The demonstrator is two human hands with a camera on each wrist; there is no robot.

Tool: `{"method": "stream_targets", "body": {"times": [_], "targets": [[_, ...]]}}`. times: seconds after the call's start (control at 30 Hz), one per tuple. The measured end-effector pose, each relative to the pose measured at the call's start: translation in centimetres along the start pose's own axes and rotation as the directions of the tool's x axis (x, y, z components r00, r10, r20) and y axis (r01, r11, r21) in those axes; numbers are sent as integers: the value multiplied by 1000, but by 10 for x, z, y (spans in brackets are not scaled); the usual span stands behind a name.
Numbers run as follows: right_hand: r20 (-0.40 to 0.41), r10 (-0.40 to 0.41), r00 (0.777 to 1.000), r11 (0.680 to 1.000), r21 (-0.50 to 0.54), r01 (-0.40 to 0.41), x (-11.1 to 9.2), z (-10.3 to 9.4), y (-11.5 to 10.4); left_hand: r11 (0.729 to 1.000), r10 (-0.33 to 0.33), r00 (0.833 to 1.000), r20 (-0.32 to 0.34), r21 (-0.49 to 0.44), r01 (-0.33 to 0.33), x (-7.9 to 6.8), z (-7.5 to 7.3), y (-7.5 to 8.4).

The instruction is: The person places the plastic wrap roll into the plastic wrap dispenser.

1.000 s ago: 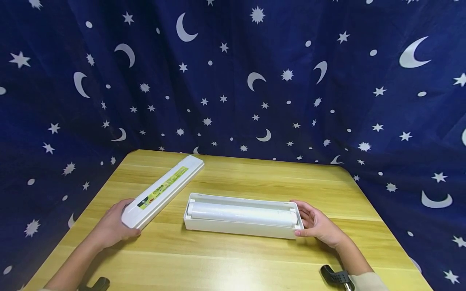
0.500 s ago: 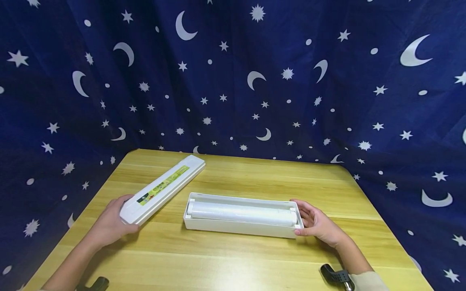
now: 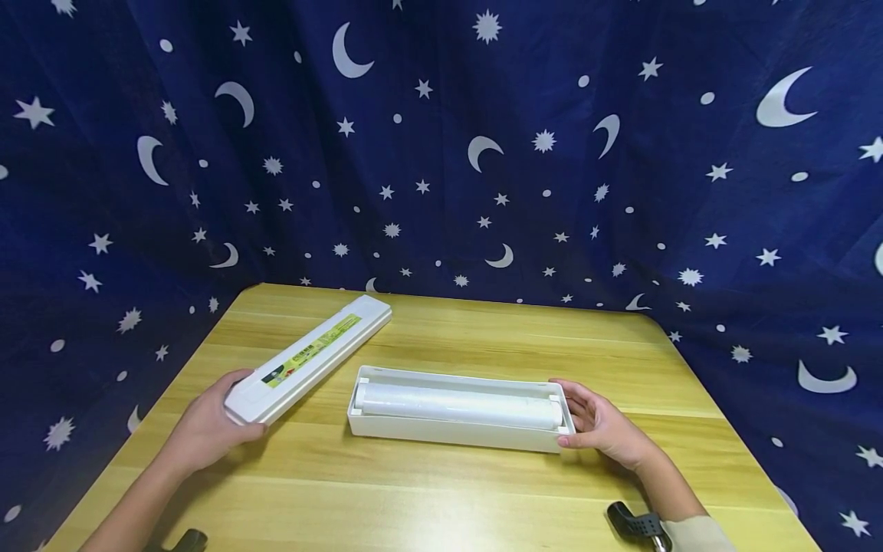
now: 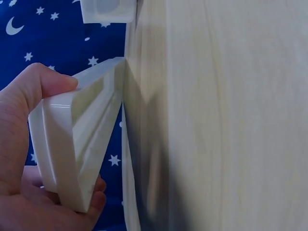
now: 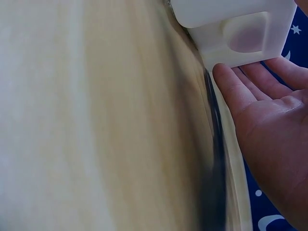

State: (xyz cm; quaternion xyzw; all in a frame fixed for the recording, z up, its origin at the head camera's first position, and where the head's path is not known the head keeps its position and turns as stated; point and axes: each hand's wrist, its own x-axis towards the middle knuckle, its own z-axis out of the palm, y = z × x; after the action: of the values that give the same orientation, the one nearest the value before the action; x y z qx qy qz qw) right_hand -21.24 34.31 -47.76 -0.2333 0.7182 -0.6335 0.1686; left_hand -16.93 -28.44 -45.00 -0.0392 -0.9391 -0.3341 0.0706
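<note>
My left hand [image 3: 210,422] grips the near end of a long white lid [image 3: 310,356] with a yellow-green label. The lid slants away to the back, its hollow underside showing in the left wrist view. Right of it, a white cling film box [image 3: 455,441] lies open on the table, holding a white roll of film [image 3: 458,405]. My right hand [image 3: 607,433] holds the box's right end, thumb at the front corner and fingers toward the back. In the right wrist view the fingertips are right at the box's end wall [image 5: 245,36].
Both things are over a light wooden table [image 3: 386,506]. A dark blue curtain [image 3: 441,153] with moons and stars rises behind and beside it. Black wrist mounts [image 3: 638,525] sit under the forearms near the front.
The lid's near end has shifted slightly left and toward me with my left hand, and its far end slightly right. The box and my right hand have stayed in place.
</note>
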Motion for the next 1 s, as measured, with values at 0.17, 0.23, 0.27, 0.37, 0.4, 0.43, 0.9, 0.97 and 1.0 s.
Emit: {"method": "stream_targets", "body": {"times": [0.17,0.23,0.27,0.37,0.4,0.43,0.9,0.97,1.0], "targets": [[5,-3,1000,1000,5,3,0,0,0,1000,9,1000,-30,-22,-10,-2,0,2],[7,-5,1000,1000,3,5,0,0,0,999,12,999,-42,-32,-13,-2,0,2],[7,-6,1000,1000,3,6,0,1,0,999,14,999,-48,-35,-16,-2,0,2],[11,-13,1000,1000,1,13,0,1,0,999,21,997,-68,-33,-23,-2,1,2],[12,-16,1000,1000,-1,16,0,1,1,999,22,997,-73,-33,-24,-2,2,2],[12,-17,1000,1000,-1,17,0,0,1,999,23,997,-78,-34,-25,-2,2,2],[-8,22,1000,1000,7,-22,0,3,-1,997,-12,997,-74,-82,6,0,-2,3],[-5,16,1000,1000,16,-16,0,2,0,995,-6,997,-79,-96,-2,0,-2,0],[-5,17,1000,1000,23,-17,0,2,0,995,-1,997,-83,-104,-8,0,-3,-1]]}}
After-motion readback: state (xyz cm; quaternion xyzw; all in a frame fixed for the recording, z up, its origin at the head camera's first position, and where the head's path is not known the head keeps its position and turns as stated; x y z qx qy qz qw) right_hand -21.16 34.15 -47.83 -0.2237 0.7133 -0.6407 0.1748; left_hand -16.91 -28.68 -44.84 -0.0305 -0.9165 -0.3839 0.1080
